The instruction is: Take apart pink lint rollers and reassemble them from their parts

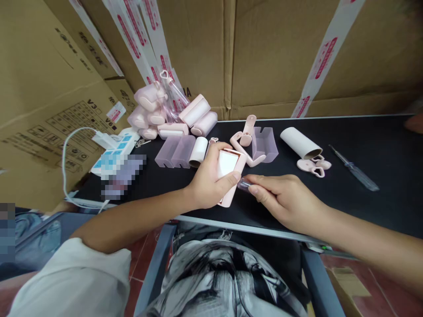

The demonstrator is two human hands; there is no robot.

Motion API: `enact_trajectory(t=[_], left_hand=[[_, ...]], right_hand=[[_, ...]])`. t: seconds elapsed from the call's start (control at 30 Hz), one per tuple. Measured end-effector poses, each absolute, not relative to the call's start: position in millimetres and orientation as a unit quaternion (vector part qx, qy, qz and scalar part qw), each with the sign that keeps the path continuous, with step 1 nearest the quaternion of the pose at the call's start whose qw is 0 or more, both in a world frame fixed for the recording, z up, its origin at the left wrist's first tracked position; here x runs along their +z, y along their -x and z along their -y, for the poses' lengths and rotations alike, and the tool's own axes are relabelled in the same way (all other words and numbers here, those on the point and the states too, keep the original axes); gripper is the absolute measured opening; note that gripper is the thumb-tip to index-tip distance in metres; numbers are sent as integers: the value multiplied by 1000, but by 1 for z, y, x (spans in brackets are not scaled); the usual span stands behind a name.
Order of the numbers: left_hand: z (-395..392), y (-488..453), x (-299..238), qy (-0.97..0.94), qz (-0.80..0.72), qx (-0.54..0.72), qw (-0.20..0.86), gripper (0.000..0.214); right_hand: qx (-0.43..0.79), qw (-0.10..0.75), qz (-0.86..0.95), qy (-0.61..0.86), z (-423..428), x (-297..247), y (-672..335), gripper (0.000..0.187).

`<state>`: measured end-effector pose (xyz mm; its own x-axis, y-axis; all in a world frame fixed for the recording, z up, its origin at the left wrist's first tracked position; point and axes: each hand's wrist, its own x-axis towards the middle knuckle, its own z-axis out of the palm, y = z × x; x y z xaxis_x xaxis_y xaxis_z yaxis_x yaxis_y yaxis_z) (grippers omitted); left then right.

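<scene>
My left hand (211, 180) is wrapped round a pale pink casing (242, 165) with a white roll showing inside it. Close beside it, my right hand (287, 200) pinches a short clear piece (244, 184) whose tip meets the casing's edge; its kind is partly hidden by the fingers. Behind the casing lie loose pink bracket parts (247, 132) and a translucent purple cover (266, 147). Two more purple covers (175, 152) and a small white roll (198, 150) rest left of my left hand.
A larger white roll (299, 141), pink heart-loop pieces (312, 166) and a clear-handled screwdriver (355, 169) lie at the right. Assembled pink rollers (198, 112) are heaped at the back left, near a power strip (115, 152) with its cable. Cardboard (264, 61) walls the back.
</scene>
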<state>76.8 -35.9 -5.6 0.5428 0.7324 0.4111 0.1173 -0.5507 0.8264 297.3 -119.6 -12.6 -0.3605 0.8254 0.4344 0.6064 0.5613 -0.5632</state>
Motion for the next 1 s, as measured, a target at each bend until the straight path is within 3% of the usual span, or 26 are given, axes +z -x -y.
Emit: enact_trajectory(t=[0.4, 0.73, 1.0], left_hand=[[38, -77, -6, -787, -259, 396, 396, 54], [34, -82, 12, -714, -276, 396, 508, 61], [37, -79, 26, -687, -316, 408, 511, 58]], right_hand=[[120, 354, 829, 416, 116, -12, -300, 25], [107, 328, 838, 423, 115, 14, -312, 34], [-22, 345, 843, 412, 119, 8, -308, 32]])
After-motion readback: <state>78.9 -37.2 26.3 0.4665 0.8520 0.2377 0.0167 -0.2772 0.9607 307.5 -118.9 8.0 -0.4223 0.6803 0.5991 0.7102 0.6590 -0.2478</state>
